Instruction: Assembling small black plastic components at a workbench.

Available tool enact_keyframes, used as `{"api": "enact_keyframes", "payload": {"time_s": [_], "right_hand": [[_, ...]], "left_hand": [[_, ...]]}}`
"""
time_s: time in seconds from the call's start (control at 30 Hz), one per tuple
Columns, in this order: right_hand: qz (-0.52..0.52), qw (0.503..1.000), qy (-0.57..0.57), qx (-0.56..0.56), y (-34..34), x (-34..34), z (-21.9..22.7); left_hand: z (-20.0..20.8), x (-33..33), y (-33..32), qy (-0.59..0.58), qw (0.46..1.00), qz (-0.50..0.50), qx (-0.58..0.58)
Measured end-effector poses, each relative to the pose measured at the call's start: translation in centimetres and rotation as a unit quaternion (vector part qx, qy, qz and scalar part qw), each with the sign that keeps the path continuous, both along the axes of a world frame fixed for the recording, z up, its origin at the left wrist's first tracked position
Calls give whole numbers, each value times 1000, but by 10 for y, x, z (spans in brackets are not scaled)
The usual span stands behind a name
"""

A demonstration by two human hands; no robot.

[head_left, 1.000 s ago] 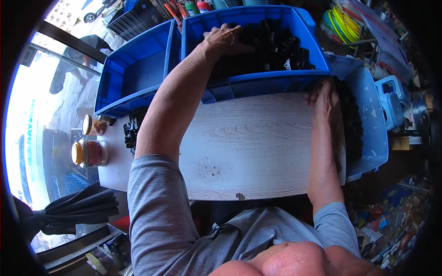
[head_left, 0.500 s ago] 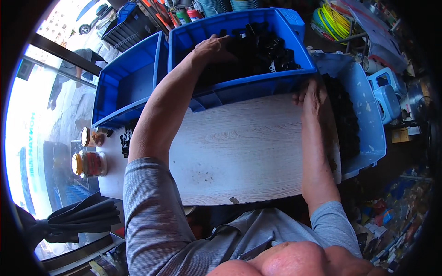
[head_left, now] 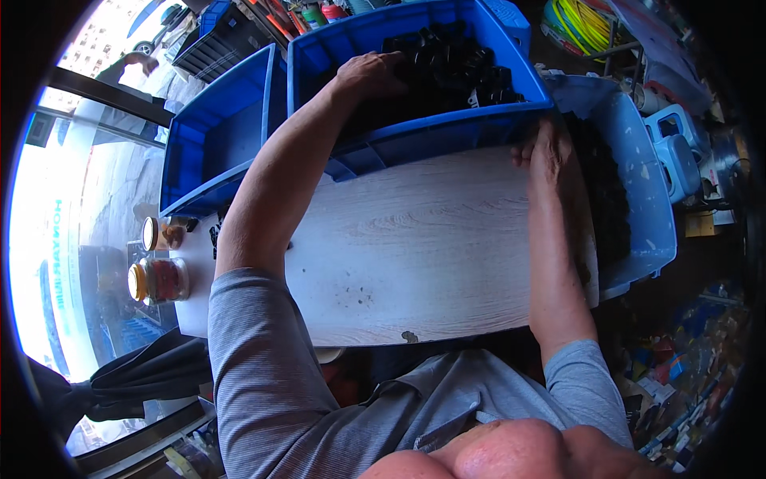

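Observation:
My left hand [head_left: 369,74] reaches over the front of a large blue crate [head_left: 415,128], above a heap of small black parts [head_left: 455,68]. Its fingers are spread, with the tips lost against the dark pile. Under the crate's front right corner is my right hand [head_left: 547,156], its fingers curled inward; what they hold, if anything, is hidden. The black parts look like moulded pieces, but their exact kind is too dark to tell. Both forearms stretch across a pale wood-grain table [head_left: 399,239].
A second blue bin [head_left: 223,148] adjoins the crate on the left. Two lidded jars [head_left: 163,279] stand at the table's left edge near a window. On the right a pale blue tub [head_left: 642,191] holds more black parts, beside a blue stool [head_left: 678,160]. A yellow hose [head_left: 578,28] lies behind.
The head view has shifted slightly, so crate and table sit higher in the picture. My left hand has turned a little over the heap; my right hand stays by the crate's corner.

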State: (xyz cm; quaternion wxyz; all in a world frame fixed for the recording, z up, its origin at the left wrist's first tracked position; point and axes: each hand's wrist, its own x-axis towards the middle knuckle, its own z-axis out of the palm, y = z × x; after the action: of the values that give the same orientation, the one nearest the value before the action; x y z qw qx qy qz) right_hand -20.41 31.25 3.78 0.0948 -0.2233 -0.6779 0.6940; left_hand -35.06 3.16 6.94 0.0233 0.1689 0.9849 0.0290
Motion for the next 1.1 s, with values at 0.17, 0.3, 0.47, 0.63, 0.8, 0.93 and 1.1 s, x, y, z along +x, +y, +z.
{"api": "enact_keyframes", "payload": {"time_s": [0.17, 0.3, 0.47, 0.63, 0.8, 0.93, 1.1], "right_hand": [[1, 1000, 15, -3, 5, 0, -6], [8, 1000, 6, 6, -2, 0, -4], [12, 1000, 3, 12, 0, 3, 2], [19, 999, 0, 27, 3, 2, 2], [8, 1000, -8, 22, 8, 3, 2], [10, 999, -15, 36, -1, 3, 6], [24, 999, -22, 38, 2, -1, 3]], "left_hand": [[-2, 7, 8, 46, 999, -2, 9], [0, 2, -1, 27, 999, 14, 21], [11, -4, -5, 15, 993, -17, 118], [24, 3, -6, 27, 990, -17, 136], [34, 8, -17, 64, 969, -29, 238], [32, 6, -30, 129, 947, -25, 293], [57, 26, -17, 162, 929, -54, 328]]}}
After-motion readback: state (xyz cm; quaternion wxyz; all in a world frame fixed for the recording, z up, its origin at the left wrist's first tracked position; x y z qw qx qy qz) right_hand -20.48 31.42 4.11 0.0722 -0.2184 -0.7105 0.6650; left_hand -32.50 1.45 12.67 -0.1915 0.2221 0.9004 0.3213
